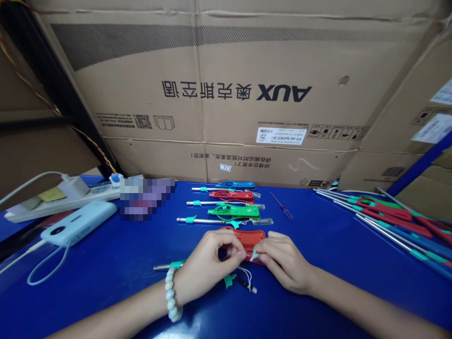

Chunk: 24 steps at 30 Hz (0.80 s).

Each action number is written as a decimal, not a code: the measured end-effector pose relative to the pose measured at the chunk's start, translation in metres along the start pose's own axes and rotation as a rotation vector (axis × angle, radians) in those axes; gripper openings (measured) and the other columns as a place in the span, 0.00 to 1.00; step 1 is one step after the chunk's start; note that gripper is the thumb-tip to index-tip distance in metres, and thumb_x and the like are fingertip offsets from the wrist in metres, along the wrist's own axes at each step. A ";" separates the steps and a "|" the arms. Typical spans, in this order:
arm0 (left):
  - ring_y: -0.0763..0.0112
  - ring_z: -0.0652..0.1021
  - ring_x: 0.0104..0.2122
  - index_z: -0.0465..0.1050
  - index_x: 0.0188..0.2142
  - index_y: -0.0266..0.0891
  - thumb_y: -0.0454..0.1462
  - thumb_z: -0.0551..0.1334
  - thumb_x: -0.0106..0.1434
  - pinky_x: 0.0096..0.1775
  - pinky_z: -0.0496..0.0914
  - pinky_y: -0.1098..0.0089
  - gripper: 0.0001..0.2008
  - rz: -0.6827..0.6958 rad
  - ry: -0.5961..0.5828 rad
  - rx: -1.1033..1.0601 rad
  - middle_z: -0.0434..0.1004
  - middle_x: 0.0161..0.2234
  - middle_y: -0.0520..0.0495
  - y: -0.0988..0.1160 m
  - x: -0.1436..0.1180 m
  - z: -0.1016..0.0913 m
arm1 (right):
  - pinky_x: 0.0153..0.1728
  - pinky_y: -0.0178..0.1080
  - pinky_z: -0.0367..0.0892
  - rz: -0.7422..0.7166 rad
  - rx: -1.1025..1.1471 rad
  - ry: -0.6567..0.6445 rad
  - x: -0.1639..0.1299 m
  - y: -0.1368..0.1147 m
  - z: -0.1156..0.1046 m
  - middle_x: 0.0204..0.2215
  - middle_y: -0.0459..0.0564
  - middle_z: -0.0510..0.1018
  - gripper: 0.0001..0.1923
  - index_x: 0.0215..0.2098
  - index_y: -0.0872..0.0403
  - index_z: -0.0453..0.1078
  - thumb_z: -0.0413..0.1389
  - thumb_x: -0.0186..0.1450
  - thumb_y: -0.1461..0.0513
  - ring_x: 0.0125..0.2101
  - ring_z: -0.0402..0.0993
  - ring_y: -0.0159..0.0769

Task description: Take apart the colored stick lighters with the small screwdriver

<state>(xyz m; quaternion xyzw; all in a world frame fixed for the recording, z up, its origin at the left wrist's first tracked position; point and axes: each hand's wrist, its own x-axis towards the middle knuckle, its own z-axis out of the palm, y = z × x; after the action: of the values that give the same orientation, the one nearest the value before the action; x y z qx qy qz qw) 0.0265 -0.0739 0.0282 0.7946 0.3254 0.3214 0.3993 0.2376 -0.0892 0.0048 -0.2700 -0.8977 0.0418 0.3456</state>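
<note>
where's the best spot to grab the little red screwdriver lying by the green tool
Probably the red screwdriver by its blue handle end, nearest the person. Come from above with fingertips across it: it lies flat and thin on the blue table, apart from the green tool.

The red handle (249, 238) is a flat plastic piece lying on the blue bench (106, 263), partly hidden under both hands. A thin steel rod (161, 267) sticks out from it to the left, flat on the bench, with a teal clip (176, 264) near the wrist. Thin white and black wires (246, 278) hang from the handle toward the near edge, beside another teal clip (229, 281).
</note>
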 end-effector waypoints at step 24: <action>0.75 0.66 0.25 0.70 0.25 0.36 0.32 0.58 0.60 0.30 0.61 0.74 0.08 -0.011 -0.004 0.042 0.67 0.22 0.54 -0.001 -0.001 0.002 | 0.29 0.36 0.60 -0.019 -0.017 -0.002 0.002 -0.001 0.002 0.25 0.48 0.75 0.11 0.36 0.55 0.65 0.41 0.70 0.65 0.24 0.67 0.33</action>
<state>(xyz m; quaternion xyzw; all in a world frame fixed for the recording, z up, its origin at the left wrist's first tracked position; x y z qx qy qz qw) 0.0272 -0.0750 0.0262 0.8016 0.3355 0.3106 0.3851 0.2349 -0.0887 0.0049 -0.2643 -0.9009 0.0309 0.3429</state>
